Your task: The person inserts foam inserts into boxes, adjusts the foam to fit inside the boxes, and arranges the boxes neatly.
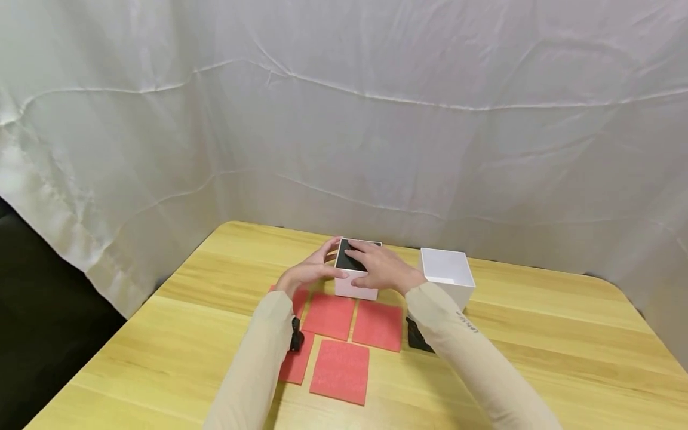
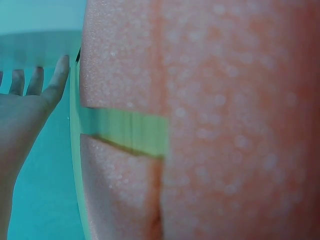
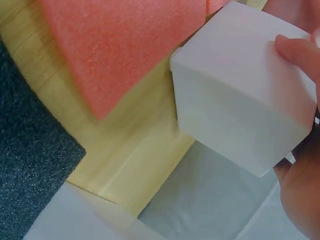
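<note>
The right hand lies over the top of a small white box, fingers reaching left across the black foam pad that fills its open mouth, thumb curled down its near wall, so it grasps the box; the left hand holds the box's left side, fingers bent round the far left corner; the box stands upright near the table's far middle, mouth up, roughly cubic with no clear long axis, edges slightly skewed to the table edge; a second white box, open and upright, stands just right of it, apart; nearer lie red foam squares, five counted, flat on the wooden table; one dark foam piece shows beneath the right sleeve.
</note>
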